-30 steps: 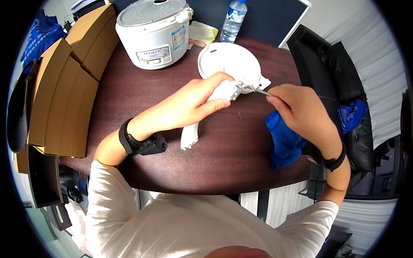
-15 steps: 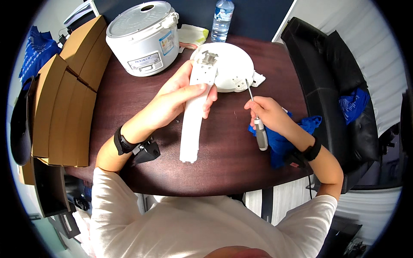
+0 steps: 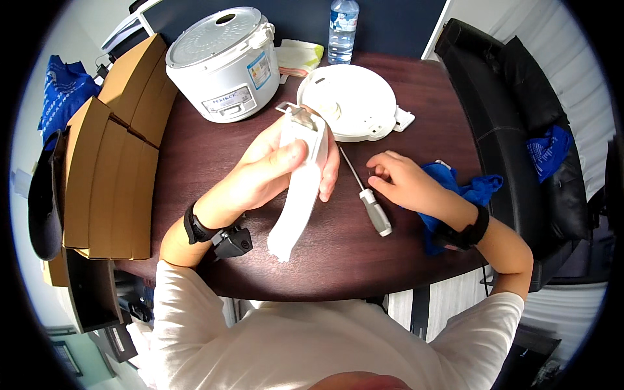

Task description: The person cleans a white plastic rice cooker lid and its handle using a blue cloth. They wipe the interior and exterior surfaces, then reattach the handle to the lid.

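My left hand [image 3: 270, 166] is wrapped round a long, curved white plastic handle [image 3: 300, 201], with the thumb pressed on its upper part. A bent metal bracket [image 3: 300, 116] sits at the handle's far end. A screwdriver [image 3: 374, 211] with a grey and white grip lies on the table between my hands, its shaft angled up and left. Beside it, my right hand [image 3: 409, 182] is bent with its fingers apart, holding nothing. Beyond both hands lies a round white plastic cover [image 3: 354, 97], with a small tab at its right edge.
A white rice cooker [image 3: 224, 71] stands at the back left, near a folded cloth [image 3: 299, 57] and a water bottle [image 3: 342, 32]. Cardboard boxes [image 3: 123, 175] line the left side. A blue cloth [image 3: 478, 188] lies near my right wrist, and a black sofa [image 3: 500, 123] stands beyond the table's right edge.
My right hand has let go of the screwdriver, which now lies on the table. The handle in my left hand has turned, so its side and metal bracket show differently.
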Available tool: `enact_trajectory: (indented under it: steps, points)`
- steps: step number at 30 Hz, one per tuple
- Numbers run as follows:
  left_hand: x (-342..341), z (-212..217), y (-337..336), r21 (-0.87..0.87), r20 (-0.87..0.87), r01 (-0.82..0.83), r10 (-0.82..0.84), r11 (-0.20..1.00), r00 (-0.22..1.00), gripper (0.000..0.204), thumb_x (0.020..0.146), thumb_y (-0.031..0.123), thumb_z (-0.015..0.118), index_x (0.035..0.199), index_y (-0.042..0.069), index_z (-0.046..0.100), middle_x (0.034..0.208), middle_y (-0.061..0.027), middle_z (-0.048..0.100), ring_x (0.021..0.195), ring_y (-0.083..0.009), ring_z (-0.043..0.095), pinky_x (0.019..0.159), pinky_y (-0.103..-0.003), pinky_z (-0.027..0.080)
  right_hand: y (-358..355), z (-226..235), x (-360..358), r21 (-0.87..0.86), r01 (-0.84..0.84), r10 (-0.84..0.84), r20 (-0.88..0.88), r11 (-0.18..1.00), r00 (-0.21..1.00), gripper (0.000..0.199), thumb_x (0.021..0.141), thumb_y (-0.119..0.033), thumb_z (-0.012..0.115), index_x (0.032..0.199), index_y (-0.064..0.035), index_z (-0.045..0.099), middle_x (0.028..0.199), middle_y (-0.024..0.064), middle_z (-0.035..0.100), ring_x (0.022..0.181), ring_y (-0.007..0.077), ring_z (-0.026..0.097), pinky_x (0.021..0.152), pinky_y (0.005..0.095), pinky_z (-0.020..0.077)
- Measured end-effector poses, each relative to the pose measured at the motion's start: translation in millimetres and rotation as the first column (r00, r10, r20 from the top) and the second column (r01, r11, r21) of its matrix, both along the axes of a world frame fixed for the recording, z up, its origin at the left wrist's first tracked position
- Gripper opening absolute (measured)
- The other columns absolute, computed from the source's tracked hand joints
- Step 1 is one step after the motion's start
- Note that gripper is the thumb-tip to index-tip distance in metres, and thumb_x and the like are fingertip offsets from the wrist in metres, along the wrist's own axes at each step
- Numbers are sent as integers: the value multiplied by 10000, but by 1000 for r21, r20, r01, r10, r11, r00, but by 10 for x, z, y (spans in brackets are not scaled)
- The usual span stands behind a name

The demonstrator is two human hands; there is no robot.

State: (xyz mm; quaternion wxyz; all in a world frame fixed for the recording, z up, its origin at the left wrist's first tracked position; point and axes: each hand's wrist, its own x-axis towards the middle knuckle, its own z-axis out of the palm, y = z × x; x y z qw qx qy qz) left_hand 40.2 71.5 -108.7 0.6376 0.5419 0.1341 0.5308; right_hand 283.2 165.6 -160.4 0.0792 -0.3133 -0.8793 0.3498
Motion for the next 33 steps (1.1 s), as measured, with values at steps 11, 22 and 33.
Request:
enact_trajectory:
  steps: [11,22,33]
  points:
    - [82,126,-87,-101,-223,-262,235,960,946,645,900,570,470,1232,24,384,879,-105,576,750,-189,603,673,-309,495,-144,14,537,543,66,-263,293,837,920,594,752,-384,713,1167,-8,518,1054,151,575,958,295,532,885,412,373]
    - [12,108,-121,44,-177,-342,344,939,922,386,858,214,639,1102,68,378,815,-99,523,638,-185,574,566,-301,482,-235,129,551,641,-34,-236,331,767,914,423,803,-231,673,1152,-29,542,1055,161,594,989,289,568,896,428,406]
    - [-137,204,-33,-72,-158,-574,559,816,814,400,987,365,397,1174,22,480,1013,-104,574,854,-179,584,739,-329,484,86,403,645,312,530,-397,-401,788,826,218,920,-156,547,1080,-14,584,779,45,581,662,110,539,626,243,436]
